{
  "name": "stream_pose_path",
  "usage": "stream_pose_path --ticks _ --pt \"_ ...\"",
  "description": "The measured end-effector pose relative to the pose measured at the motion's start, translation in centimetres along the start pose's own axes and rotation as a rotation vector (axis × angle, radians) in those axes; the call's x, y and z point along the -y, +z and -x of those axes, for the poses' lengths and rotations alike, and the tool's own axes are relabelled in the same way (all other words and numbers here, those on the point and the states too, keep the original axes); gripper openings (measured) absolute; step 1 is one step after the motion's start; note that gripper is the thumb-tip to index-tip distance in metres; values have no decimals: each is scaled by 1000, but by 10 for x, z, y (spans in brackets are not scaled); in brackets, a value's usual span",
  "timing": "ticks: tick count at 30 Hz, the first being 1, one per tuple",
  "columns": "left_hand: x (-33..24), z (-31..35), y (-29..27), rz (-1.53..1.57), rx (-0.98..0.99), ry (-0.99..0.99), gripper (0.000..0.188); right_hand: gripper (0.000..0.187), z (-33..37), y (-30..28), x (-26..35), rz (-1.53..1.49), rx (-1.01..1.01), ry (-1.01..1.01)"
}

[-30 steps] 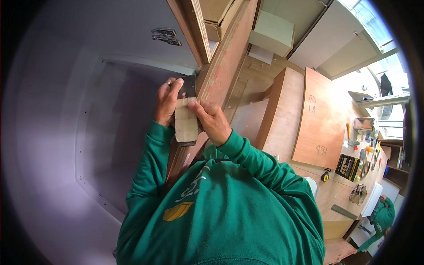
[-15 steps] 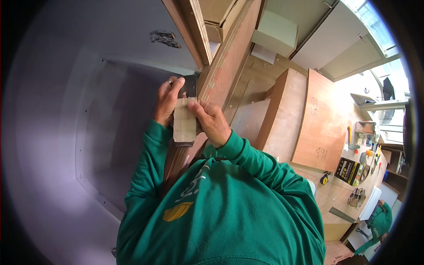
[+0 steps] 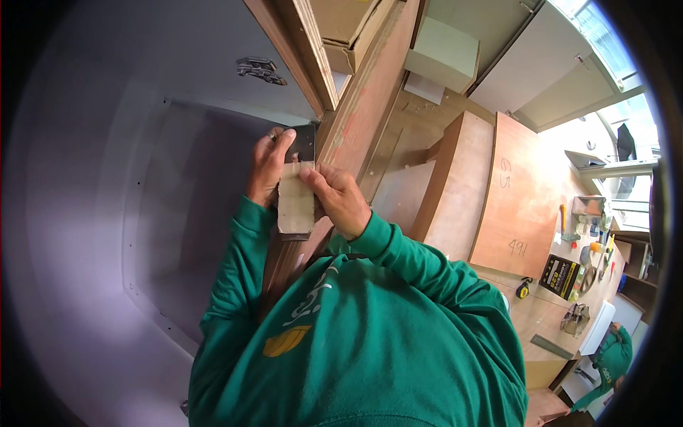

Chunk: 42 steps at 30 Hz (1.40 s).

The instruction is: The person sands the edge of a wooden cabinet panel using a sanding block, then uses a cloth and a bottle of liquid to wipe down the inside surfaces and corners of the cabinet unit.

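My left hand (image 3: pixel 265 171) grips the left edge of a dark flat strip (image 3: pixel 304 142), its thumb lying on top and a ring on one finger. Over the lower part of that strip lies a beige, cardboard-like piece (image 3: pixel 295 206) with ragged edges. My right hand (image 3: pixel 343 199) pinches this piece near its upper right corner, thumb on top and fingers curled beneath. The fingers of both hands are partly hidden under the pieces. Just below is a long reddish wooden board (image 3: pixel 348 135), running away from my body.
At left stands a pale cabinet interior (image 3: pixel 171 213) with a metal hinge (image 3: pixel 260 70). A cardboard box (image 3: pixel 348 28) sits ahead. To the right are a wooden panel (image 3: pixel 516 199), a tape measure (image 3: pixel 523 287), a black-and-yellow box (image 3: pixel 559 276) and another person (image 3: pixel 613 359) in green.
Both hands and the pieces they hold have shifted very slightly downward in view. The grip of each hand looks the same.
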State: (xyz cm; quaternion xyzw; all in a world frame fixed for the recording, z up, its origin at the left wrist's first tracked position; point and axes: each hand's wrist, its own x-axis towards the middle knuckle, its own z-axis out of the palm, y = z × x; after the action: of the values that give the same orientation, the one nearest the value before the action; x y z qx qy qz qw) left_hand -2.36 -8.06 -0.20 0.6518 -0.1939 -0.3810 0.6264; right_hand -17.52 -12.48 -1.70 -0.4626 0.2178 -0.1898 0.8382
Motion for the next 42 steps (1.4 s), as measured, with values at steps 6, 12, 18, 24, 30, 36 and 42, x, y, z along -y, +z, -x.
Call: stream_pose_path --ticks 6,12,18,24,30,36,42 --pt "1 -3 -3 -10 10 -14 22 33 -2 2 3 -41 0 -10" --pt "4 -5 -2 -33 47 93 21 33 -1 -7 9 26 42 4" --pt "15 -6 -29 -502 -207 446 18 33 58 -27 30 202 48 -46" --pt "20 -10 -15 -1199 -69 1157 26 29 98 -99 20 159 -230 -107" --pt "19 -12 -2 -1281 -1 1287 24 29 123 -182 -22 309 -555 -146" --pt "26 -1 -7 -1171 -66 1066 32 31 145 -239 -100 341 -720 -135" --pt "-6 0 0 -938 -39 971 21 27 158 -250 -93 22 -702 -35"
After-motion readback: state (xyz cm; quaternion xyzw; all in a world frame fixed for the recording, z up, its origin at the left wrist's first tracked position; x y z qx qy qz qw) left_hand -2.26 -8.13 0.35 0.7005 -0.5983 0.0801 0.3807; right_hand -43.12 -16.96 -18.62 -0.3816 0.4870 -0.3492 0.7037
